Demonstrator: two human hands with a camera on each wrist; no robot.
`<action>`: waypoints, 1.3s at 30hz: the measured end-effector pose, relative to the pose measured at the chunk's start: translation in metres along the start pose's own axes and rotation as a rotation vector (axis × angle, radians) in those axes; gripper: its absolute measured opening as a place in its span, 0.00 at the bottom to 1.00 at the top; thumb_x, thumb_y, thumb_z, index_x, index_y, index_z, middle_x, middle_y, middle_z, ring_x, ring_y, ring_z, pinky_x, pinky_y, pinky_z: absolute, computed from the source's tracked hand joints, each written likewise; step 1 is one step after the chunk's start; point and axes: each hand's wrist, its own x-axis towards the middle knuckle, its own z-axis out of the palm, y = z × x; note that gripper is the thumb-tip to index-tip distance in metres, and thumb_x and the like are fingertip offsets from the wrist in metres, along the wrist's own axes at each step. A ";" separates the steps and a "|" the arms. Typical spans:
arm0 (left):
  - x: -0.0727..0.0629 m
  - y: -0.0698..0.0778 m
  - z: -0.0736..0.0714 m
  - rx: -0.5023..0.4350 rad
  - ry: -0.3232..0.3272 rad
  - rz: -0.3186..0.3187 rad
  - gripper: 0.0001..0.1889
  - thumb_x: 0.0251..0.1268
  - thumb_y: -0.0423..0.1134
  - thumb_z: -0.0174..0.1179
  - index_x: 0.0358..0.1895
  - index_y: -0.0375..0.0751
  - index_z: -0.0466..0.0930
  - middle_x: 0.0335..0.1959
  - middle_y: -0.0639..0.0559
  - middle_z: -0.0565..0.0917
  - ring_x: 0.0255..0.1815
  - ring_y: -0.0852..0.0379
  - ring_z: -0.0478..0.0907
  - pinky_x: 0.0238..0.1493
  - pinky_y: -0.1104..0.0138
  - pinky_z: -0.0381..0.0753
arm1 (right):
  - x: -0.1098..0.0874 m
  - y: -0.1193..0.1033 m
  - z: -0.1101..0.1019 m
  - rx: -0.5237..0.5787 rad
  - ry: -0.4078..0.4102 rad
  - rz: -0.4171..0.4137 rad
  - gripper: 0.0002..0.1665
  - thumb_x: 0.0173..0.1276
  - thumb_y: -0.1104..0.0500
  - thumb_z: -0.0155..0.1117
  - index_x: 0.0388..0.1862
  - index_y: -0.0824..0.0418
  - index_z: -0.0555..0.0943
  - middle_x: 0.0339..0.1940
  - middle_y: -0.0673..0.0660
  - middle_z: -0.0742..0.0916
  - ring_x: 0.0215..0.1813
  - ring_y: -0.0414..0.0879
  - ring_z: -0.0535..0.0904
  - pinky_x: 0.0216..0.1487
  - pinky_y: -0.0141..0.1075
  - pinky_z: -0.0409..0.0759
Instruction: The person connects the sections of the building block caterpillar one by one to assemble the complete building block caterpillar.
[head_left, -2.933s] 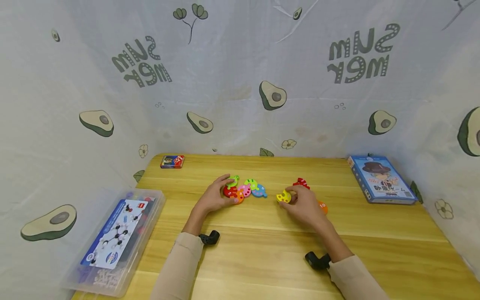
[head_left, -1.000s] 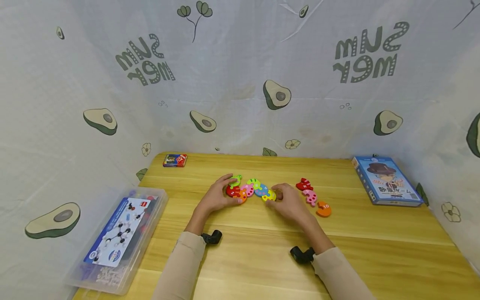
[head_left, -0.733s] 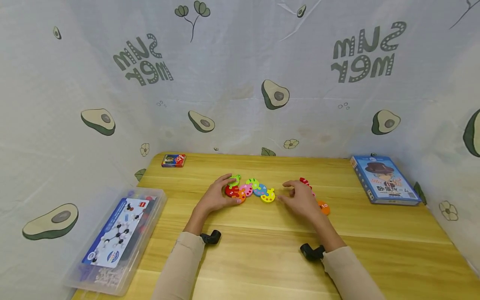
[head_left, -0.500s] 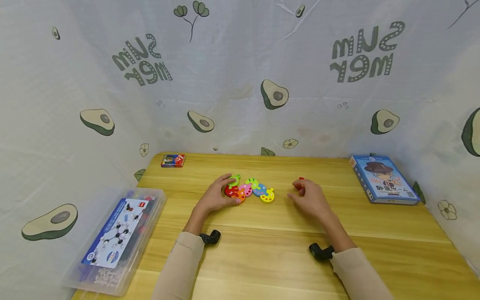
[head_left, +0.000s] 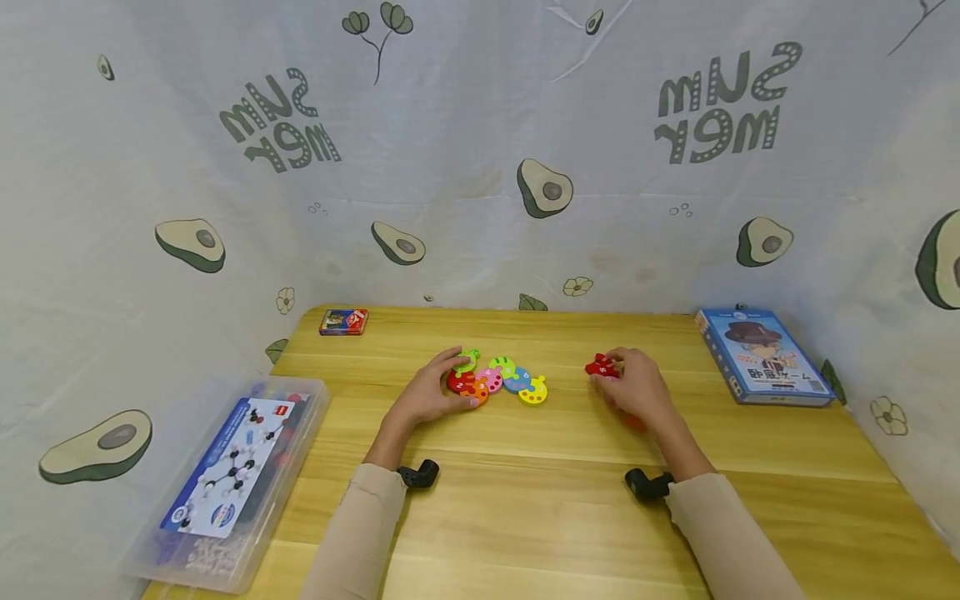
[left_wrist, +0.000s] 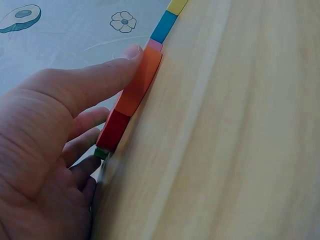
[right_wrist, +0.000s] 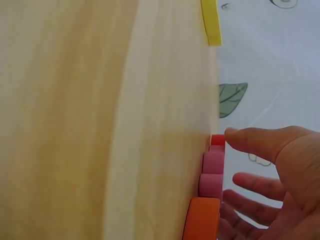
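Number puzzle pieces form a wavy chain: a green head piece (head_left: 467,363), red (head_left: 459,382), orange (head_left: 476,392), pink (head_left: 491,381), green-striped (head_left: 502,367), blue (head_left: 517,380) and yellow (head_left: 533,391). My left hand (head_left: 429,390) holds the chain's left end, thumb on the orange edge and fingers round the far side. Over to the right, my right hand (head_left: 636,385) pinches a loose red puzzle piece (head_left: 600,367), its thumb at the near edge. Under this palm lie a pink piece (right_wrist: 214,163) and an orange piece (right_wrist: 202,220), mostly hidden in the head view.
A clear plastic case (head_left: 232,483) with a molecule-model label stands at the left table edge. A small card box (head_left: 343,322) lies at the back left, a blue game box (head_left: 763,357) at the back right. A printed cloth (head_left: 465,167) hangs behind the wooden table (head_left: 510,525).
The right hand brought the yellow piece left to the chain's end beside the blue one, let go, and moved back right to the loose red piece. The left hand has stayed on the chain.
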 end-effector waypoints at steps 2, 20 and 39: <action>0.000 0.000 0.000 -0.001 0.001 -0.001 0.42 0.57 0.51 0.77 0.75 0.50 0.71 0.84 0.55 0.58 0.84 0.43 0.55 0.81 0.44 0.59 | 0.003 0.001 0.000 -0.015 -0.016 0.015 0.39 0.70 0.47 0.71 0.69 0.70 0.72 0.59 0.73 0.78 0.35 0.54 0.83 0.47 0.51 0.86; 0.001 -0.001 0.000 -0.007 -0.008 0.023 0.43 0.56 0.53 0.77 0.75 0.48 0.71 0.84 0.53 0.58 0.84 0.42 0.55 0.80 0.43 0.60 | 0.017 0.004 0.002 -0.092 -0.044 -0.061 0.37 0.69 0.51 0.71 0.68 0.71 0.73 0.63 0.74 0.80 0.61 0.67 0.76 0.65 0.61 0.76; 0.002 -0.004 -0.001 -0.003 0.000 0.029 0.42 0.55 0.52 0.78 0.75 0.49 0.72 0.83 0.53 0.59 0.84 0.43 0.55 0.80 0.43 0.60 | 0.011 -0.010 0.011 -0.012 -0.040 -0.182 0.28 0.70 0.57 0.69 0.66 0.66 0.78 0.62 0.69 0.83 0.58 0.63 0.77 0.63 0.60 0.77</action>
